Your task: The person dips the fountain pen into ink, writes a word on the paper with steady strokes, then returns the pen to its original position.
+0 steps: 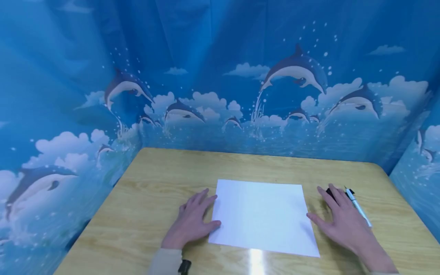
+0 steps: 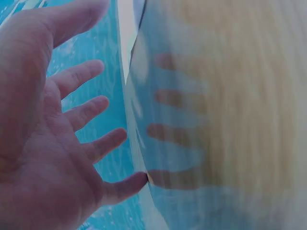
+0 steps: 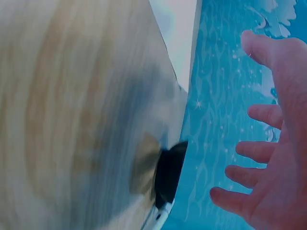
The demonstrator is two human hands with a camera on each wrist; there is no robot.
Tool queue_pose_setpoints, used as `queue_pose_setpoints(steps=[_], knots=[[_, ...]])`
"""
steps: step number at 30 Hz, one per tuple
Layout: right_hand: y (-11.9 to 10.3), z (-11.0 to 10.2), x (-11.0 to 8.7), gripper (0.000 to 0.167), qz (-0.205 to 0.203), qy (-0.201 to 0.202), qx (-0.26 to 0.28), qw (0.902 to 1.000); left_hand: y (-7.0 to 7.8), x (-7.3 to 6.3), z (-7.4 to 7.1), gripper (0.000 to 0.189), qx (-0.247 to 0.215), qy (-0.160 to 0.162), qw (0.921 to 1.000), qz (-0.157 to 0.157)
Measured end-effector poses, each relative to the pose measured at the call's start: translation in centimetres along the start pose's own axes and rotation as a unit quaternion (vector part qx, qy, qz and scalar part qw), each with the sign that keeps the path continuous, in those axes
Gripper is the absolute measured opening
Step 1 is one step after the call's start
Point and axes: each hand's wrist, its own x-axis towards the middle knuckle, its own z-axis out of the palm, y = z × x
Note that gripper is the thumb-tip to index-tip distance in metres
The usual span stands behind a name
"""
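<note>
A white sheet of paper (image 1: 261, 217) lies flat on the wooden table. My left hand (image 1: 192, 219) is at its left side, fingers spread, with the thumb and index fingertip overlapping the paper's edge in the head view. In the left wrist view the same hand (image 2: 62, 129) has its fingers apart, the little fingertip right at the glossy tabletop. My right hand (image 1: 347, 221) is spread to the right of the sheet, thumb near its right edge. Beyond its fingers is a black object (image 1: 331, 193), partly hidden. A pale blue pen (image 1: 358, 207) lies beside this hand.
The wooden table (image 1: 165, 175) has rounded far corners and reflects a bright light near the front. A blue curtain (image 1: 213, 76) printed with dolphins and clouds hangs behind it and at both sides. A black band (image 1: 184, 266) sits at the left wrist.
</note>
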Motion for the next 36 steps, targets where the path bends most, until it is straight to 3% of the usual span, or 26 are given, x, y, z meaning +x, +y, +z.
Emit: queue_pose_setpoints(steps=[10, 14, 19, 24, 36], knots=[[4.0, -1.1, -0.9, 0.073, 0.034, 0.023, 0.012, 0.9991, 0.6, 1.1, -0.1, 0.074, 0.007, -0.038, 0.9982, 0.045], [5.8, -1.5, -1.4, 0.065, 0.077, 0.006, 0.001, 0.997, 0.7, 1.3, -0.2, 0.074, -0.001, -0.067, 0.997, 0.038], [7.7, -1.5, -1.6, 0.05, 0.107, 0.013, -0.023, 0.9939, 0.8, 1.6, -0.3, 0.073, 0.0, -0.095, 0.9951, 0.027], [9.2, -1.4, -1.8, 0.043, 0.111, 0.019, -0.025, 0.9933, 1.1, 1.7, -0.5, 0.073, 0.007, -0.105, 0.9943, 0.019], [10.9, -1.0, -1.3, 0.043, 0.095, -0.03, -0.005, 0.995, 1.4, 1.7, -0.4, 0.073, 0.007, -0.11, 0.9939, 0.006]])
